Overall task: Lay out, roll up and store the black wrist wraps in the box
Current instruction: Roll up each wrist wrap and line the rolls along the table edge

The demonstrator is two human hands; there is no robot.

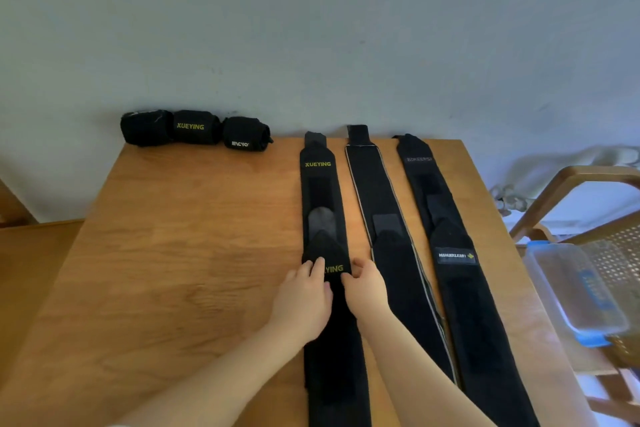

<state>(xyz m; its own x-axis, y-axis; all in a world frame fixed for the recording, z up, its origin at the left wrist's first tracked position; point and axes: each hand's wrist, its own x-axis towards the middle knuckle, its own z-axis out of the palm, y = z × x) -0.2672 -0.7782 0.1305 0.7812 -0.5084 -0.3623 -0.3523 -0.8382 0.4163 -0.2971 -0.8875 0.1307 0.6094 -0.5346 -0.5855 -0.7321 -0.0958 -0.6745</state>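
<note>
Desk [173, 253]: three black wrist wraps laid flat side by side; three rolled wraps [194, 130] at the far left edge. Left hand [304, 298] and right hand [367, 288] rest on the XUEYING wrap [322, 204], fingers curled, pinching its pointed tab. Clear lidded box [575, 288] sits off the desk, right. Risk: uneven pull skews the tab, so the roll telescopes.

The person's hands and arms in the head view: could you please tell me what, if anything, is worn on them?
Nothing shows on them: the left hand and right hand are bare, with no gloves, rings, watch or wrist wrap. Both forearms are uncovered as far as the frame's lower edge, where a pale scrap, perhaps a sleeve, sits by the left arm.
</note>
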